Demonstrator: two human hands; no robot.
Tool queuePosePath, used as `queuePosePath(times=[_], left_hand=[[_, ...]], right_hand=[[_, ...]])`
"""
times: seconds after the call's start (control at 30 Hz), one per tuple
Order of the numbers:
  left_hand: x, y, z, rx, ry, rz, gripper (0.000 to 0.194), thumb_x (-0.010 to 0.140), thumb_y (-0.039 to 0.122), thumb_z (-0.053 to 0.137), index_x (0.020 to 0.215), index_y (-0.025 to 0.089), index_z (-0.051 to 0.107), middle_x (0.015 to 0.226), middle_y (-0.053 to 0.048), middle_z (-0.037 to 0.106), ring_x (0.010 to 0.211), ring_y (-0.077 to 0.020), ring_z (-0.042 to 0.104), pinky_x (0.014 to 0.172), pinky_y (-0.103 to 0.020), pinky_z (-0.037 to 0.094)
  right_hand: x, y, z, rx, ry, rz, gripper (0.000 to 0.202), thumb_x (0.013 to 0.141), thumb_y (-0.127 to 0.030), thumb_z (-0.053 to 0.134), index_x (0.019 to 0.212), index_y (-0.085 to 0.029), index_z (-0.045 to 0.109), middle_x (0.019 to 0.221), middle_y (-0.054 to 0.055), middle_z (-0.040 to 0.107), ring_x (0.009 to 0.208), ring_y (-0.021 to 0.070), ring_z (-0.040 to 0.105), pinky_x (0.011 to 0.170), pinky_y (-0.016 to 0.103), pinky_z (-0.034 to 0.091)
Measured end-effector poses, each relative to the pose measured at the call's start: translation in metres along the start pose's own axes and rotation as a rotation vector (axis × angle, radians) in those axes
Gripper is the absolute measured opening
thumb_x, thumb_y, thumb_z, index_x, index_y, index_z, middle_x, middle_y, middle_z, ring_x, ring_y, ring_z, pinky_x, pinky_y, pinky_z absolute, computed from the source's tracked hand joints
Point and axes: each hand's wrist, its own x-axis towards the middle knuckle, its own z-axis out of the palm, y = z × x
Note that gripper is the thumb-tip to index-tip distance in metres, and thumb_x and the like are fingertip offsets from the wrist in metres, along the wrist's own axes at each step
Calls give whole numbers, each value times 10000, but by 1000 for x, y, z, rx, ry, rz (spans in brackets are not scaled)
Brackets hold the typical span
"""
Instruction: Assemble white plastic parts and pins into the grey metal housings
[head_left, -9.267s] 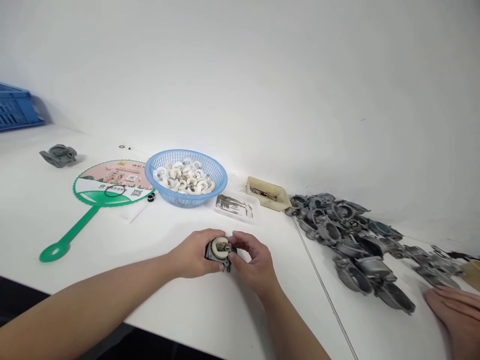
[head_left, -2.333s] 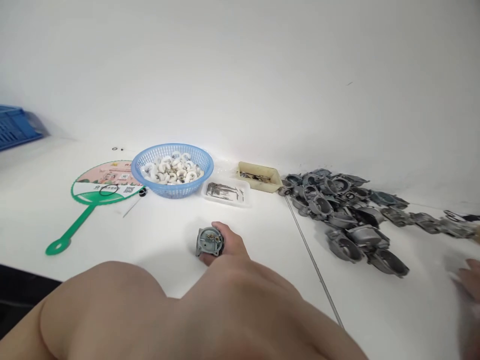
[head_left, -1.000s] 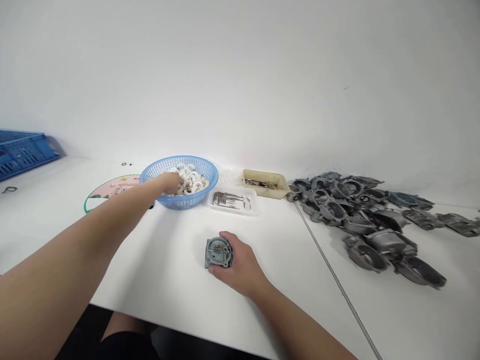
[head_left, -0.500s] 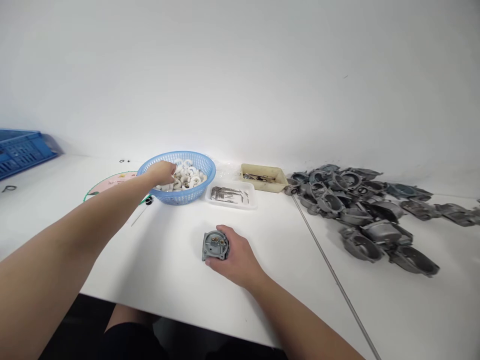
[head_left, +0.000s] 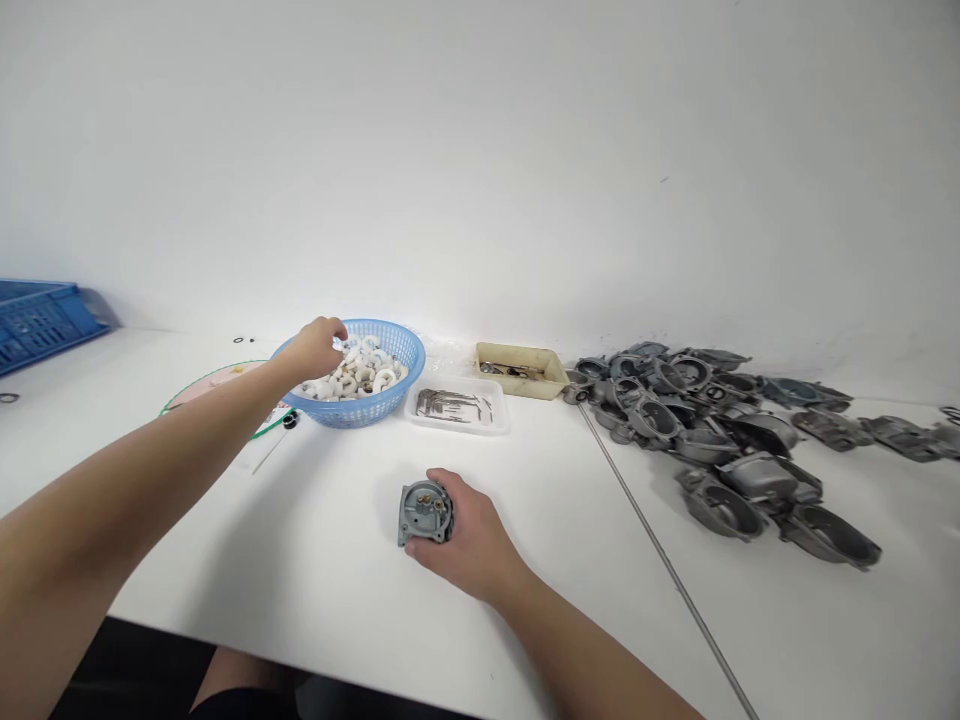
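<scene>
My right hand (head_left: pixel 476 530) is wrapped round the right side of a grey metal housing (head_left: pixel 424 512), whose round open face with small brass-coloured parts points up. Over the left side of a blue mesh basket (head_left: pixel 409 350) is my left hand (head_left: pixel 319 345), fingers curled together above the white rings (head_left: pixel 360 368). Whatever its fingertips may hold is too small to make out. Right of the basket lies a clear shallow tray (head_left: pixel 495 420) with thin dark pins.
A yellowish bin (head_left: pixel 525 383) of small parts stands behind. Many grey metal castings (head_left: pixel 705 440) are heaped at right, beside a long thin rod (head_left: pixel 667 565). A blue crate (head_left: pixel 45 325), a pink fan (head_left: pixel 202 390) and a black knob (head_left: pixel 290 420) are at left.
My left hand has risen a little from the rings in the basket. The whole view has shifted slightly; my right hand keeps its hold on the housing.
</scene>
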Motion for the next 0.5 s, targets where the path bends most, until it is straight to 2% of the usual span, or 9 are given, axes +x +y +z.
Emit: queuePosePath(times=[0.07, 0.13, 0.23, 0.3, 0.33, 0.4, 0.43, 0.5], left_hand=[[-17, 5, -6, -224, 74, -89, 418, 691, 182, 494, 1109, 178, 496, 884, -46, 581, 680, -171, 566, 606, -259, 450], [-45, 15, -10, -456, 127, -154, 427, 717, 211, 487, 1142, 172, 471, 701, -7, 545, 538, -141, 505, 519, -254, 411], [-101, 40, -13, -733, 210, -37, 327, 723, 208, 496, 1049, 191, 521, 691, -7, 549, 553, -141, 501, 515, -253, 407], [-142, 63, -18, -907, 237, 116, 218, 726, 194, 504, 936, 205, 560, 878, -42, 599, 704, -170, 554, 594, -275, 455], [-161, 75, -23, -977, 221, 189, 173, 734, 175, 493, 882, 216, 572, 928, -46, 605, 767, -184, 565, 628, -285, 469], [-193, 100, -37, -1008, 85, 395, 206, 739, 120, 473, 813, 253, 612, 873, -30, 630, 797, -193, 581, 684, -299, 486], [-205, 111, -46, -1011, -26, 498, 250, 724, 108, 489, 831, 281, 633, 863, -21, 642, 785, -194, 587, 696, -301, 493], [-225, 127, -60, -1060, -209, 583, 258, 692, 143, 563, 818, 348, 659, 794, 5, 651, 731, -193, 591, 668, -286, 510]], right_hand=[[0, 1, 0, 2, 0, -12, 667, 577, -337, 725, 1187, -229, 475, 1107, 50, 583, 1010, 258, 551, 884, 404, 437], [0, 2, 0, 5, 4, -6, 668, 578, -335, 725, 1191, -235, 476, 1118, 51, 579, 1025, 265, 546, 891, 409, 433], [-1, 2, 1, -1, 10, -2, 677, 577, -336, 729, 1197, -240, 474, 1109, 53, 587, 1024, 265, 550, 882, 407, 442], [-1, 2, 1, -10, 10, -21, 686, 580, -344, 729, 1205, -240, 465, 1100, 51, 594, 1012, 258, 559, 876, 400, 449], [-1, 2, 1, -13, 8, -33, 692, 581, -352, 728, 1208, -239, 460, 1096, 49, 598, 1004, 255, 564, 872, 397, 453], [0, 1, 0, -15, 10, -51, 669, 598, -366, 715, 1202, -226, 465, 1089, 49, 606, 994, 252, 571, 870, 391, 458], [1, 0, 0, -17, 14, -63, 654, 607, -367, 707, 1197, -212, 471, 1091, 53, 607, 997, 253, 570, 875, 388, 456], [2, 0, -1, -26, 32, -92, 652, 603, -360, 706, 1187, -176, 483, 1102, 71, 605, 1014, 257, 566, 890, 378, 451]])
